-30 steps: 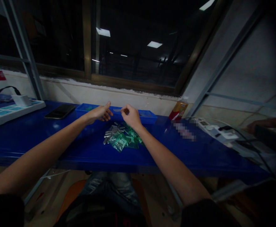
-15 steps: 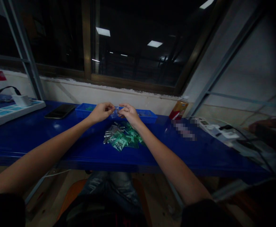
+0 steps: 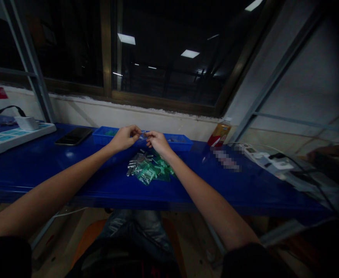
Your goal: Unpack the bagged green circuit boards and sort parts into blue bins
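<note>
My left hand (image 3: pixel 126 137) is closed in a pinch on a small clear plastic bag (image 3: pixel 142 136), held above the blue table. Facing it, my right hand (image 3: pixel 157 142) is also closed, thumb and fingertips pressed together at the bag's other side; a tiny item at those fingertips is too small to name. Below the hands lies a pile of green-tinted plastic packets (image 3: pixel 153 172). Several short silvery metal pieces (image 3: pixel 134 162) lie against the pile's left side.
Behind my hands stand a blue tray (image 3: pixel 101 138) at left and a blue tray (image 3: pixel 183 143) at right, both holding small items. A phone (image 3: pixel 73 136) and a power strip (image 3: pixel 21 137) lie left. A drink bottle (image 3: pixel 220 134) and another power strip (image 3: pixel 268 160) are right.
My right hand's fingers have closed from a more spread pose into a pinch by the bag. My left hand has stayed nearly still.
</note>
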{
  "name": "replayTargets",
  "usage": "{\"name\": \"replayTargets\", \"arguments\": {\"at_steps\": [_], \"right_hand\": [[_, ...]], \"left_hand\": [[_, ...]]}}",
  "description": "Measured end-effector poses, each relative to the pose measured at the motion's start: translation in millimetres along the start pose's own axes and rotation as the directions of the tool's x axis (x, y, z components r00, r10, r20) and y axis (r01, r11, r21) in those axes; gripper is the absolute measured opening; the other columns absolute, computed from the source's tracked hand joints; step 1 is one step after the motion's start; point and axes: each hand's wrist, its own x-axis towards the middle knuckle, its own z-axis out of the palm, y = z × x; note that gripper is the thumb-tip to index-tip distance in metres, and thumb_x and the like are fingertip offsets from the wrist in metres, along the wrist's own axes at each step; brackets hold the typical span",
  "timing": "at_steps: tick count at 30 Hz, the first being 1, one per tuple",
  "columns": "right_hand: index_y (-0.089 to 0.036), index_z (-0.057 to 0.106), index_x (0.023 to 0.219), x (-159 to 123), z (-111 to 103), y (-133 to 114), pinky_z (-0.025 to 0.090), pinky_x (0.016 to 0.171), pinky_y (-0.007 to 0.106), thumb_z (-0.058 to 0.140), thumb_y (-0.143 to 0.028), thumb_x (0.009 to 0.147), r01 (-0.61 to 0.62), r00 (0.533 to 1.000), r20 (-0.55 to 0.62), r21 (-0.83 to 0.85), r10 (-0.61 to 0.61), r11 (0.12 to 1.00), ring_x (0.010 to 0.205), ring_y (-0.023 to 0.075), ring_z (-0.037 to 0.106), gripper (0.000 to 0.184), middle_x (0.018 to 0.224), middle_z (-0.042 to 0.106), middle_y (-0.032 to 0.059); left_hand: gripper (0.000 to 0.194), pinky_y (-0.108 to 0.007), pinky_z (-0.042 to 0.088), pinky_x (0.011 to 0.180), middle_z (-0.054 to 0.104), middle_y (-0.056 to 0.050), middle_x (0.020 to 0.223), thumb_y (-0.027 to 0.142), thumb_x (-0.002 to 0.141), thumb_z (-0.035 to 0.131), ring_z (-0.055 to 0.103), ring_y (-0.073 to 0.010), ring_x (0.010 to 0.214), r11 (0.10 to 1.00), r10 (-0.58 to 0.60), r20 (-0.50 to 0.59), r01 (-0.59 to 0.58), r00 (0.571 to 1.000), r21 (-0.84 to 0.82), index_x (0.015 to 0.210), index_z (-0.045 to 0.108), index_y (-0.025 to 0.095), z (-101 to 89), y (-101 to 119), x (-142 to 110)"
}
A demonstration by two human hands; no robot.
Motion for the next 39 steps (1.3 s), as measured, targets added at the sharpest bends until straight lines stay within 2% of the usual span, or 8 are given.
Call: {"name": "replayTargets", "arguments": {"at_steps": [4,9,16,20,26,29,32,39], "right_hand": [[-0.015,0.058,0.081,-6.0,0.9,-2.0,0.041,0.049,0.021,0.036,-0.012,0.071,-0.230,0.967,0.167,0.254,0.191,0.940,0.048,0.0102,0.054,0.024,0.057,0.057,0.0008],[-0.014,0.057,0.079,-10.3,-0.5,-9.5,0.043,0.054,0.023,0.034,-0.022,0.078,-0.346,0.915,0.358,0.468,0.183,0.813,0.054,0.0129,0.058,0.025,0.060,0.063,0.0049],[-0.017,0.058,0.076,-11.3,-3.8,-16.7,0.040,0.049,0.021,0.047,-0.034,0.081,-0.223,0.952,0.292,0.470,0.089,0.854,0.054,0.0107,0.056,0.022,0.062,0.062,0.0031],[-0.019,0.055,0.072,-12.0,2.7,-13.0,0.033,0.042,0.018,0.055,-0.023,0.077,-0.161,0.978,0.185,0.355,0.099,0.921,0.044,0.0069,0.048,0.007,0.053,0.055,-0.0026],[-0.016,0.054,0.072,-4.2,1.8,-9.7,0.035,0.042,0.015,0.051,-0.015,0.074,-0.057,0.998,-0.012,0.311,0.064,0.949,0.043,0.0044,0.048,0.004,0.053,0.054,-0.0052],[-0.016,0.053,0.074,-2.4,0.0,-8.9,0.037,0.043,0.015,0.048,-0.012,0.073,0.015,0.997,-0.079,0.217,0.002,0.976,0.043,0.0048,0.050,0.007,0.053,0.055,-0.0056],[-0.017,0.053,0.076,-4.0,1.6,-6.4,0.041,0.045,0.017,0.049,-0.011,0.072,0.090,0.995,-0.058,0.123,-0.083,0.988,0.046,0.0064,0.054,0.008,0.056,0.057,-0.0051],[-0.016,0.058,0.080,-6.7,3.7,-2.1,0.046,0.052,0.023,0.052,-0.020,0.075,0.178,0.982,-0.010,-0.238,-0.186,0.955,0.053,0.0124,0.059,0.009,0.058,0.060,-0.0007]], "left_hand": [[0.016,-0.025,0.041,0.066,0.058,-0.003,0.076,0.012,0.069,0.045,0.053,-0.0136,0.071,0.993,0.099,-0.059,-0.095,0.993,0.066,0.078,0.058,0.013,-3.6,7.3,-2.3],[0.013,-0.025,0.044,0.068,0.054,-0.006,0.086,0.012,0.071,0.046,0.052,-0.0155,0.084,0.980,0.191,-0.153,-0.180,0.970,0.082,0.071,0.059,0.014,-8.8,9.4,-0.7],[0.021,-0.031,0.042,0.084,0.048,-0.004,0.097,0.003,0.067,0.045,0.053,-0.0137,0.087,0.947,0.314,-0.061,-0.307,0.948,0.098,0.057,0.059,0.014,-11.5,-2.5,2.8],[0.023,-0.031,0.043,0.083,0.049,-0.005,0.098,0.003,0.069,0.043,0.054,-0.0138,0.084,0.941,0.328,-0.012,-0.325,0.945,0.093,0.063,0.062,0.014,-9.6,0.2,1.2],[0.041,-0.026,0.045,0.070,0.057,-0.005,0.091,0.006,0.071,0.042,0.053,-0.0116,0.072,0.991,0.107,-0.141,-0.117,0.984,-0.068,0.109,0.052,0.014,-1.1,-0.1,0.7],[0.028,-0.026,0.044,0.064,0.059,-0.003,0.079,0.017,0.076,0.044,0.055,-0.0124,0.065,0.986,-0.107,-0.045,0.100,0.993,-0.135,0.102,0.053,0.012,3.3,-3.9,1.4],[0.023,-0.025,0.043,0.057,0.059,-0.004,0.070,0.028,0.083,0.039,0.054,-0.0130,0.058,0.947,-0.264,0.109,0.279,0.958,-0.157,0.086,0.056,0.012,5.4,-3.2,1.0],[0.025,-0.024,0.040,0.055,0.056,-0.001,0.061,0.029,0.084,0.039,0.051,-0.0115,0.053,0.946,-0.230,0.164,0.260,0.959,-0.194,0.071,0.054,0.014,8.4,0.8,0.8]]}}
